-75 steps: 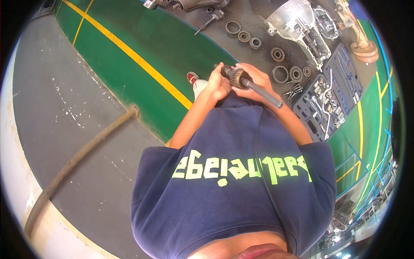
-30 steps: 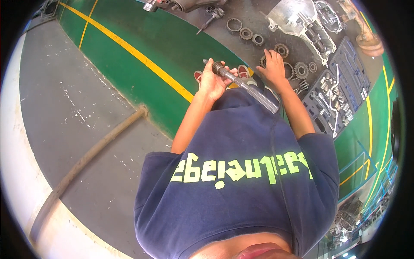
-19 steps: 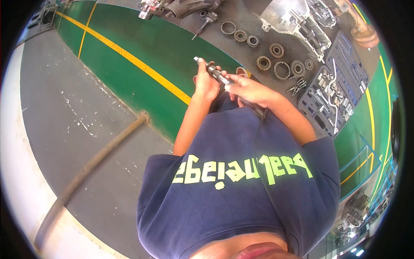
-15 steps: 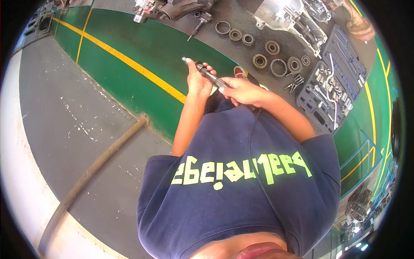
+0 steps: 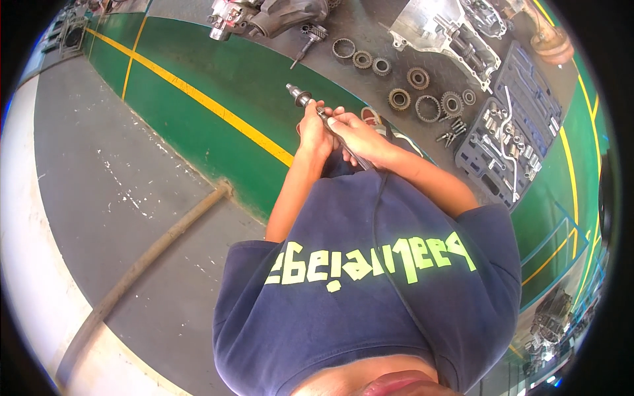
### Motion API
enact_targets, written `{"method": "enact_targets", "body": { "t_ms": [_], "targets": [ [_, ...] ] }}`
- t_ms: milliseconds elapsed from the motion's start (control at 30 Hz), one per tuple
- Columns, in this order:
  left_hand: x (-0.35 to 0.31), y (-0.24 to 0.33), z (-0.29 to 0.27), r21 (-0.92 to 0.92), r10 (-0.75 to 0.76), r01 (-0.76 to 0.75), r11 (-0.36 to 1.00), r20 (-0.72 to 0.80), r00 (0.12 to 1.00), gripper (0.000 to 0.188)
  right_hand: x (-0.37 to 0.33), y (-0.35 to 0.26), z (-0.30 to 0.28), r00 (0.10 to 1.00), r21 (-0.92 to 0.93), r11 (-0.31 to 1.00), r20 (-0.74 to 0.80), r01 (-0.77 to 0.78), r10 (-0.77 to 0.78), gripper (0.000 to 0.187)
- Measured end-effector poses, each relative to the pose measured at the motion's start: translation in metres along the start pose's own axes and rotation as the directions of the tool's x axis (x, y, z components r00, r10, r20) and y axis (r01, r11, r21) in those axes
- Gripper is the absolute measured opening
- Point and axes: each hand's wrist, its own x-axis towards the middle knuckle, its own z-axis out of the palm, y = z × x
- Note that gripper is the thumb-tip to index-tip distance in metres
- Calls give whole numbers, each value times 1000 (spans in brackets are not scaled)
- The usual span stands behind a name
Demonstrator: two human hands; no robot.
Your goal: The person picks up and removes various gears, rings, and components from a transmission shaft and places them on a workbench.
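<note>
L hand & R hand both have grip closed on long grey stepped steel shaft, round brownish metal gears nearby on dk grey surface.

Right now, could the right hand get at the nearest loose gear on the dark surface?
Likely yes, after letting go: the right hand is on the shaft, which the left hand holds too. Nothing visible seems to block the way to that gear.
</note>
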Motion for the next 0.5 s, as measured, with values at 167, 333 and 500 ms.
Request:
{"method": "enact_targets", "body": {
  "t_ms": [167,333,500],
  "targets": [
    [18,34,-16,-345,-271,326,880,199,942,30,11,-5,-21,998,-28,998,18,57,-56,45],
    [5,58,-25,-151,-508,668,729,535,675,26,54,7,-39,992,220,974,-122,57,-31,56],
    [-26,29,-4,121,-712,755,644,454,535,31,97,27,-43,998,829,556,62,-59,13,39]
  ]
}}
